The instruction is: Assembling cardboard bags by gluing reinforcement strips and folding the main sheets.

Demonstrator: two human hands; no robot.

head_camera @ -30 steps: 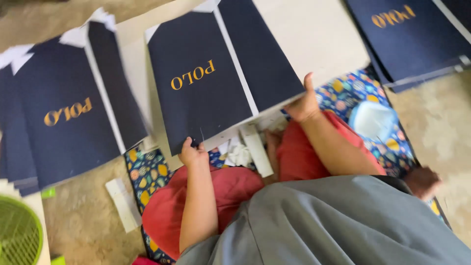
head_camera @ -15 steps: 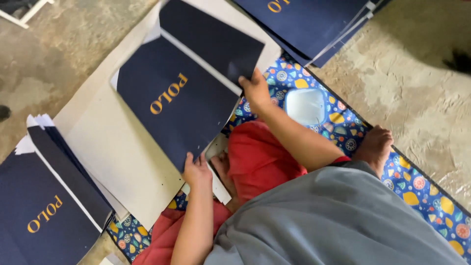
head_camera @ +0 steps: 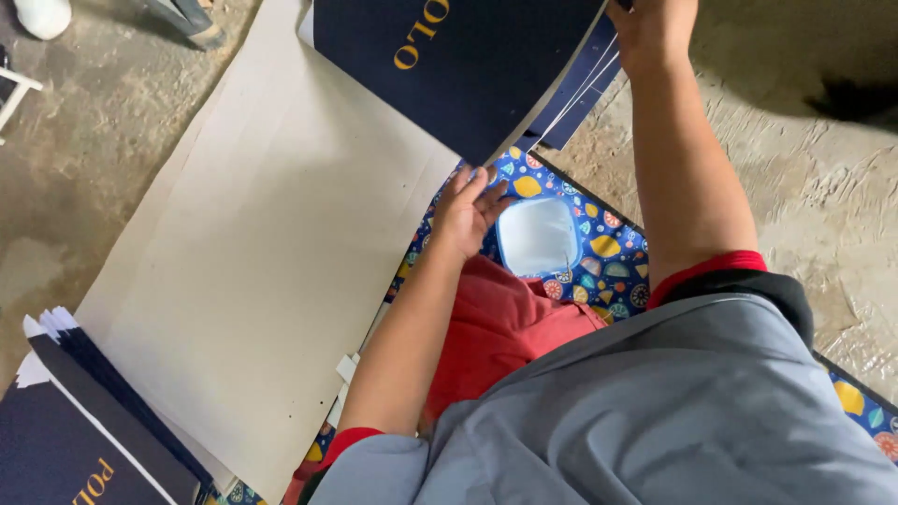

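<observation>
A dark navy flat card sheet with gold lettering (head_camera: 468, 65) is lifted at the top of the head view. My right hand (head_camera: 652, 28) grips its far right corner. My left hand (head_camera: 468, 208) holds its near corner from below, fingers curled under the edge. More navy sheets (head_camera: 575, 98) lie stacked just beneath it on the right. Below the sheet spreads a large plain beige cardboard (head_camera: 271, 271) on the floor.
A small white square tub (head_camera: 536, 236) sits on a blue patterned mat (head_camera: 613, 257) by my red-clad leg. Another stack of navy sheets (head_camera: 70, 430) lies at the lower left. Bare concrete floor (head_camera: 823, 206) lies to the right; another person's feet (head_camera: 192, 23) show top left.
Both hands have carried the navy sheet off the beige cardboard, up and to the right, over the stack there. The camera has swung right with it.
</observation>
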